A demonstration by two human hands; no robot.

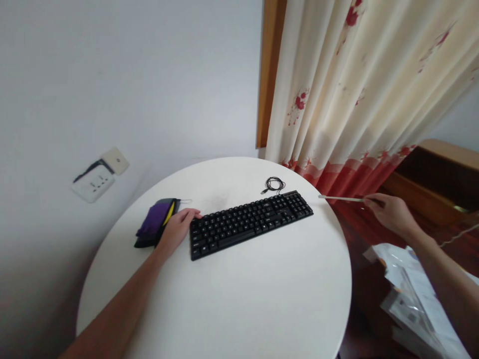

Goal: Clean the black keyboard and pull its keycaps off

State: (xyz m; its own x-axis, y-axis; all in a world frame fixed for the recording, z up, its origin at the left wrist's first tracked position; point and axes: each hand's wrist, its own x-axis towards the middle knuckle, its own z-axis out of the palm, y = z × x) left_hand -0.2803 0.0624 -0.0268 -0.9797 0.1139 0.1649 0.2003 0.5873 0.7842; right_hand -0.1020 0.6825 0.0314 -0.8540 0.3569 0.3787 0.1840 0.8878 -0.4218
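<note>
A black keyboard lies slightly aslant across the round white table. At its back left corner, my left hand grips the edge with its fingertips. Just beside that hand is a small pile of folded cloths, purple, black, grey and yellow. My right hand is raised off the table's right edge, fingers closed on one end of a thin white stick that looks like a long cotton swab. The swab's far tip points left, apart from the keyboard.
Behind the keyboard lies its coiled black cable with a plug. The round table stands near a wall with a socket. A flowered curtain hangs behind. Clear plastic packaging is at lower right, near wooden furniture.
</note>
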